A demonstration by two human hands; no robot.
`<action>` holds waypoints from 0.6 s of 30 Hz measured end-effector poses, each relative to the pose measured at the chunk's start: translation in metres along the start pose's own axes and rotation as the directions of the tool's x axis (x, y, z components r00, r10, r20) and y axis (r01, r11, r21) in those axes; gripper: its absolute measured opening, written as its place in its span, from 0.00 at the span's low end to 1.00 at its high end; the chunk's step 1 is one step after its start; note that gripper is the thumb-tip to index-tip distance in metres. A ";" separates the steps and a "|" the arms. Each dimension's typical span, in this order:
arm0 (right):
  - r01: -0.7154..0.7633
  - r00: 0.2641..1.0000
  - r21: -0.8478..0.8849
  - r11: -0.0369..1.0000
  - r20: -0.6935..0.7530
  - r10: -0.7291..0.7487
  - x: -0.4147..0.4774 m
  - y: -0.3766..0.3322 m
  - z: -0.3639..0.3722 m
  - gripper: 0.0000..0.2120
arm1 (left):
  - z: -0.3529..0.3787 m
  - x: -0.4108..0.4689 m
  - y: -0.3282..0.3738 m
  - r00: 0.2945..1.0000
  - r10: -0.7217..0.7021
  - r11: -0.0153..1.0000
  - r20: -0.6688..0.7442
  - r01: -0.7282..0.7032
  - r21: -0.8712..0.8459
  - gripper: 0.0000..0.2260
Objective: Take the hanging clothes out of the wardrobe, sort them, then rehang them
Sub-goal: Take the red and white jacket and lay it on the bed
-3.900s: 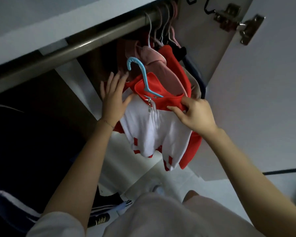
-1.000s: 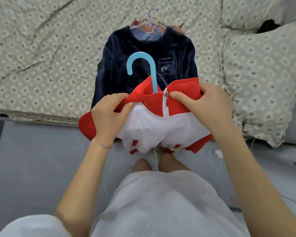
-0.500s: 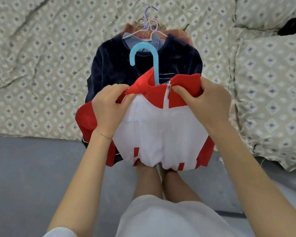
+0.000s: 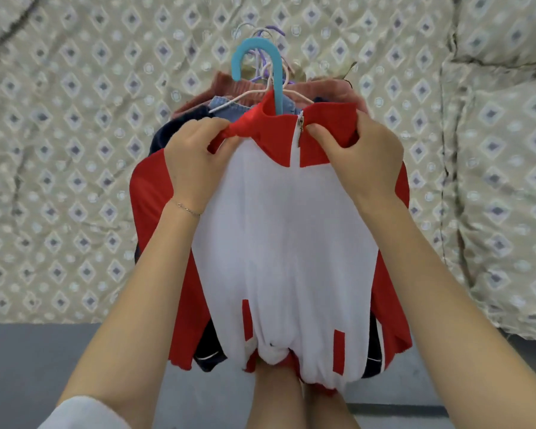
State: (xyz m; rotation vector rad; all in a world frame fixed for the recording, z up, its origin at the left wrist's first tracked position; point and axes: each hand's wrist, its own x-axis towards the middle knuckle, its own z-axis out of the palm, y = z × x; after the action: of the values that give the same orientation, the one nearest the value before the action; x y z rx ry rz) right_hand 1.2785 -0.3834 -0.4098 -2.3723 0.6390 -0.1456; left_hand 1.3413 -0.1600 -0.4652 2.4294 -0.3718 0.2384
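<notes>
Red-white jacket [image 4: 285, 230] between left hand [image 4: 195, 162], right hand [image 4: 362, 162]

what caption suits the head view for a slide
Left hand and right hand grip a jacket on a blue hanger over the bed.

A bed covered by a rumpled beige quilted bedspread [image 4: 75, 150], printed with rows of small blue-grey diamonds and pale dots, filled the upper part of the view. At the right lay a plump pillow in the same beige diamond print [image 4: 508, 212], with a second matching pillow [image 4: 492, 26] beyond it in the top corner. Below the bed's edge ran a smooth grey-blue floor [image 4: 28, 366]. The light was soft and even.
</notes>
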 end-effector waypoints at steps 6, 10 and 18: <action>-0.011 0.999 -0.094 0.996 0.032 0.014 0.028 0.037 0.052 0.26 | 0.052 0.007 -0.033 0.997 0.004 1.000 0.073 -0.003 -0.018 0.12; -0.053 0.997 -0.191 0.980 0.042 0.062 0.030 0.048 0.070 0.25 | 0.074 0.004 -0.048 0.998 0.031 0.998 0.057 -0.033 0.046 0.11; -0.052 0.985 -0.287 0.956 0.143 0.097 0.030 0.069 0.092 0.23 | 0.099 -0.011 -0.057 0.998 -0.054 0.990 0.033 0.049 0.131 0.08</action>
State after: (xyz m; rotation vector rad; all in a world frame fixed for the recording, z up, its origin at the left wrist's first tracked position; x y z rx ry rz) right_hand 1.3012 -0.3898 -0.5261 -2.5952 0.7123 0.1752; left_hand 1.3575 -0.1785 -0.5776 2.5714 -0.3180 0.2011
